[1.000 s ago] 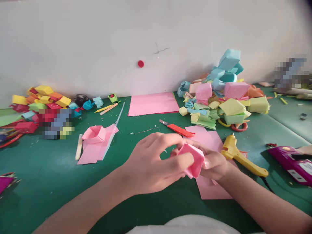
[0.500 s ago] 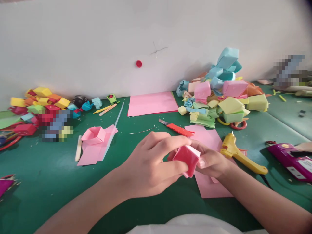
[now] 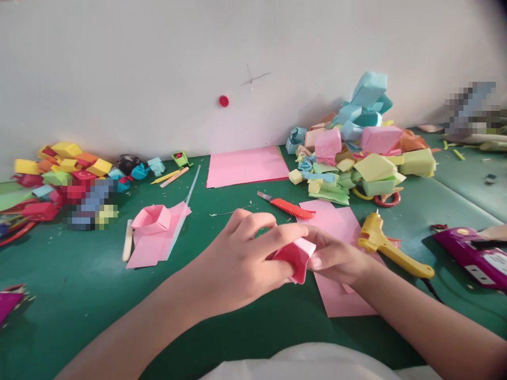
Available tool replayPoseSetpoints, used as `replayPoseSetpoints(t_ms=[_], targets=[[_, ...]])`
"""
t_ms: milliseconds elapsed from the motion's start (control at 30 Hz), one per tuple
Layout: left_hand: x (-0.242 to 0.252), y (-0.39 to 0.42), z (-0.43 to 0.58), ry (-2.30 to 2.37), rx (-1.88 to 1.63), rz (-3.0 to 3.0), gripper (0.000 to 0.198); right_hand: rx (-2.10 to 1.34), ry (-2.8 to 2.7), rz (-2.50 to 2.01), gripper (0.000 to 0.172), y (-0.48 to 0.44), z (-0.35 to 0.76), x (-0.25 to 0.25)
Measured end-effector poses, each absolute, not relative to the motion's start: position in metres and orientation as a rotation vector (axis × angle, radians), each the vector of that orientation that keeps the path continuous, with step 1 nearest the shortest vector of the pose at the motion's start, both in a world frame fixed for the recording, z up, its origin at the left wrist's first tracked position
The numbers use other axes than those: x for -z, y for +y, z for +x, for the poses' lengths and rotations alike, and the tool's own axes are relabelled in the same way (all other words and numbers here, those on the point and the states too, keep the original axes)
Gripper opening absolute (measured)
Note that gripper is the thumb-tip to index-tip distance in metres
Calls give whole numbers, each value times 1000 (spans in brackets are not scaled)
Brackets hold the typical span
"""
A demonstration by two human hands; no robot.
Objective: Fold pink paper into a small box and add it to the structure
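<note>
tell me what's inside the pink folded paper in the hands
The thumb of the left hand reaches into the opening of the pink folded paper, where some deeper-pink inner surface shows. The thumb covers part of the inside; what lies behind it cannot be seen.

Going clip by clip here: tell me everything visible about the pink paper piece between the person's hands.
The pink paper piece is small, angular and hollow, apparently folded paper, with creased walls and a paler band along its upper edge. Its open side faces roughly toward the camera, showing a deeper pink interior. It is held above the green table. The left hand covers its left part, thumb reaching into the opening; the right hand's thumb touches its right edge. Fingers hide the rest.
</note>
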State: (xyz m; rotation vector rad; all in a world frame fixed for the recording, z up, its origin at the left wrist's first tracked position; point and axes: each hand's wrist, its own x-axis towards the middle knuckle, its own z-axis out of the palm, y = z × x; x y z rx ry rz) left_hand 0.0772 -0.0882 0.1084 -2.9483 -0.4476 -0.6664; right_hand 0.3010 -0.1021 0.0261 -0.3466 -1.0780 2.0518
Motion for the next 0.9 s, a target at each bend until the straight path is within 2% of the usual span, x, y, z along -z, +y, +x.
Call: replayPoseSetpoints(t_ms=[333, 433, 600, 800, 900], targets=[[-105, -85, 78, -445, 731, -2842, 7, -2056, -1010, -345, 40, -102, 302, -28], [-105, -85, 78, -430, 786, -2829, 14, -2025, -1034, -312, 34, -102, 301, -30], [-105, -84, 77, -451, 739, -2885, 23, -2014, -1062, -330, 34, -101, 301, -30], [-102, -81, 73, -498, 686, -2916, 18, -2001, -1077, -396, 34, -100, 301, -28], [-95, -82, 73, -600, 774, -2944, 11, -1936, -1062, -460, 36, -102, 300, -29]])
